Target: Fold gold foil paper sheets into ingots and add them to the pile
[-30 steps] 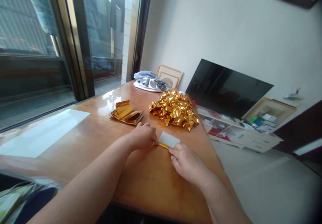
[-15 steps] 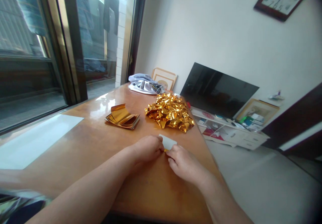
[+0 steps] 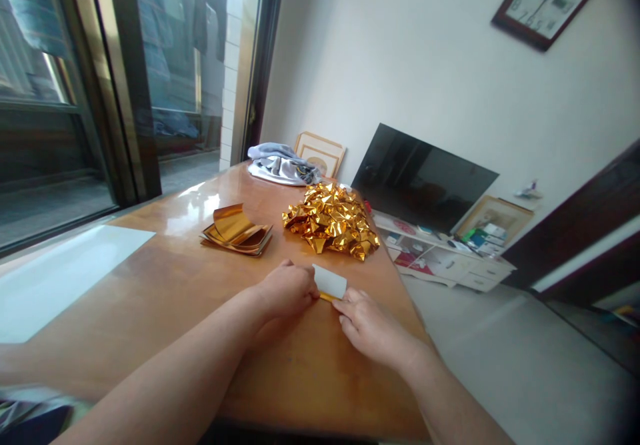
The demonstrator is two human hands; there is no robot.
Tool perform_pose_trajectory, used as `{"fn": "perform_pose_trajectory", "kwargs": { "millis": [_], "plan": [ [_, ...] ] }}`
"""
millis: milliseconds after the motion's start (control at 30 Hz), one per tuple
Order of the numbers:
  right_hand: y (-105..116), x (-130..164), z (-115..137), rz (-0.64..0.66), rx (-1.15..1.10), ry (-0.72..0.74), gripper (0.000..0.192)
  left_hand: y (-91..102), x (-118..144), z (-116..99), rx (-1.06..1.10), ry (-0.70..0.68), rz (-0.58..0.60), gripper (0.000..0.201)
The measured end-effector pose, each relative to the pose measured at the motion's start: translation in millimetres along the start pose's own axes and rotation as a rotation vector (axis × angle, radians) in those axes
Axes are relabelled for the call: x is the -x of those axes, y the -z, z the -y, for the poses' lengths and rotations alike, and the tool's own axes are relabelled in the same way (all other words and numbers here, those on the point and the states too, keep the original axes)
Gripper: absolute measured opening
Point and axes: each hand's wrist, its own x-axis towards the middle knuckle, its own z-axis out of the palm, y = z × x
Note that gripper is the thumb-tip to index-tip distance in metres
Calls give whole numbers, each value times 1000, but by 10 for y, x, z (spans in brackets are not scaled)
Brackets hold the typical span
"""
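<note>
Gold-backed paper slip (image 3: 330,282), white side up, lies flat near the right edge of the tabletop (image 3: 150,285). Left hand (image 3: 287,290) fingers are closed on its left end and right hand (image 3: 367,322) fingertips press its near edge, seemingly to keep it flat. Farther off sit a crumpled gold foil heap (image 3: 331,220) and, left of it, stacked gold sheets (image 3: 235,232); nothing stands in the way.
</note>
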Motion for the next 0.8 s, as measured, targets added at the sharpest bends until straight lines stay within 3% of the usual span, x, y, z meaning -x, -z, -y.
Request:
{"fn": "perform_pose_trajectory", "kwargs": {
  "millis": [433, 800],
  "plan": [
    [-174, 73, -69, -68, -45, -47, 25, 83, 29, 13, -87, 200, 4, 25],
    [-204, 146, -109, -121, -92, -71, 20, 38, 11, 20, -124, 150, -26, 27]
  ]
}}
